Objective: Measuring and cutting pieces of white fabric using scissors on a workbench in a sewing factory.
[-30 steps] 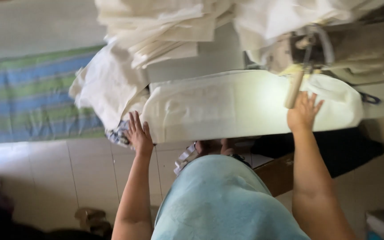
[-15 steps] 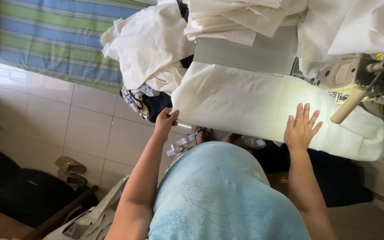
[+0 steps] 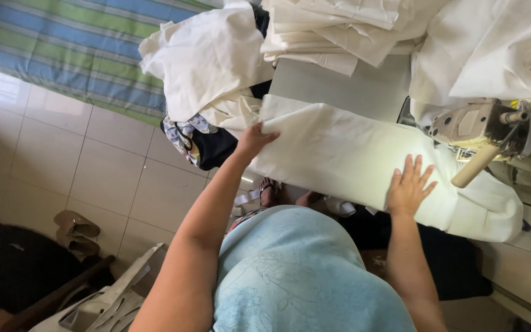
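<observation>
Cloth (image 3: 351,154) lies flat on table (image 3: 345,86) beside sewing machine (image 3: 483,126). Left hand (image 3: 254,140) pinches its far edge; right hand (image 3: 409,184) presses flat, fingers spread. Best kept taut and smooth, edges aligned.

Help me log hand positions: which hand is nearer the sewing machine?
Right. The right hand lies flat on the cream cloth just beside the sewing machine; the left hand grips the cloth's far end, well away from it.
</observation>
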